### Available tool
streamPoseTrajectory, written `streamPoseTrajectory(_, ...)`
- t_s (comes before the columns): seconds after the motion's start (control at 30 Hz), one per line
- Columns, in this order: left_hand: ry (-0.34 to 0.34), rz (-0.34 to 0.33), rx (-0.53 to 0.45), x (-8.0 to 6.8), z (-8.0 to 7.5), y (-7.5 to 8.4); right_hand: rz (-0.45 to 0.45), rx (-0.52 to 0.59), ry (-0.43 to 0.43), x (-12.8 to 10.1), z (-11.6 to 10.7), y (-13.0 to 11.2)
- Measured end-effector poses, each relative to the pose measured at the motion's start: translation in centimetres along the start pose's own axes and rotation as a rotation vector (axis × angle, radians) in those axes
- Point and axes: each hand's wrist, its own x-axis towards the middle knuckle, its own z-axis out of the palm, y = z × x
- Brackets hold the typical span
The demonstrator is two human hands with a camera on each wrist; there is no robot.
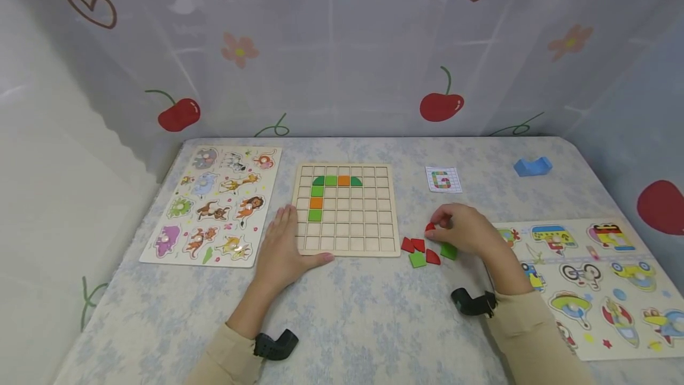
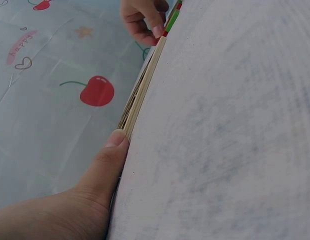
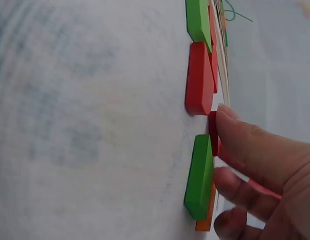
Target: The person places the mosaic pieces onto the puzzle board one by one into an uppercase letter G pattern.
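- A wooden grid board [image 1: 346, 210] is laid flat near the middle of the table [image 1: 374, 314], a little toward its far edge.
- Green and orange tiles [image 1: 331, 181] are set in the board's cells: a row along the second line from the far edge, and a short column running down from that row's left end.
- The left hand [image 1: 281, 251] is laid flat on the table at the board's near left corner, fingers straight and together, holding nothing; its thumb [image 2: 112, 150] is pressed against the board's near edge.
- The right hand [image 1: 464, 229] is placed to the right of the board, fingers curled, and a small red piece [image 1: 430, 227] is pinched between its fingertips, just above the table.
- From the right wrist, that red piece [image 3: 213, 132] is seen gripped edge-on by a fingertip, close to the loose pieces.
- A small cluster of loose red and green pieces [image 1: 422, 252] is scattered on the table just off the board's near right corner, beside the right hand.
- A small pattern card [image 1: 443, 179] is laid to the right of the board, toward the far edge.
- An animal peg puzzle [image 1: 216, 205] is laid along the left edge, a vehicle peg puzzle [image 1: 598, 278] at the right edge.
- A blue block [image 1: 532, 166] is seen near the far right corner.
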Motion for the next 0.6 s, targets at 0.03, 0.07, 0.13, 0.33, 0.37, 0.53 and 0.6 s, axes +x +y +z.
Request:
streamPoseTrajectory(0.03, 0.000, 0.001, 0.001, 0.00, 0.00, -0.01, -0.015, 0.011, -0.008, 0.05, 0.02, 0.00)
streamPoseTrajectory(0.07, 0.000, 0.002, 0.002, 0.01, 0.01, -0.01, -0.033, 0.020, -0.015, 0.10, 0.03, 0.00)
streamPoseTrajectory(0.13, 0.000, 0.003, 0.004, 0.02, 0.02, -0.02, -0.064, 0.028, -0.029, 0.08, -0.02, -0.09)
streamPoseTrajectory(0.33, -0.003, 0.006, 0.001, 0.02, 0.00, -0.05, -0.091, 0.012, -0.030, 0.03, -0.15, -0.35)
streamPoseTrajectory(0.37, -0.002, 0.006, 0.000, 0.02, 0.00, -0.05, -0.094, 0.011, -0.027, 0.08, -0.12, -0.34)
streamPoseTrajectory(0.53, 0.002, 0.008, -0.002, 0.07, 0.03, -0.08, -0.115, 0.038, -0.028, 0.34, 0.07, -0.26)
streamPoseTrajectory(0.6, 0.001, 0.009, 0.002, 0.10, 0.04, -0.10, -0.121, 0.059, -0.032, 0.44, 0.08, -0.22)
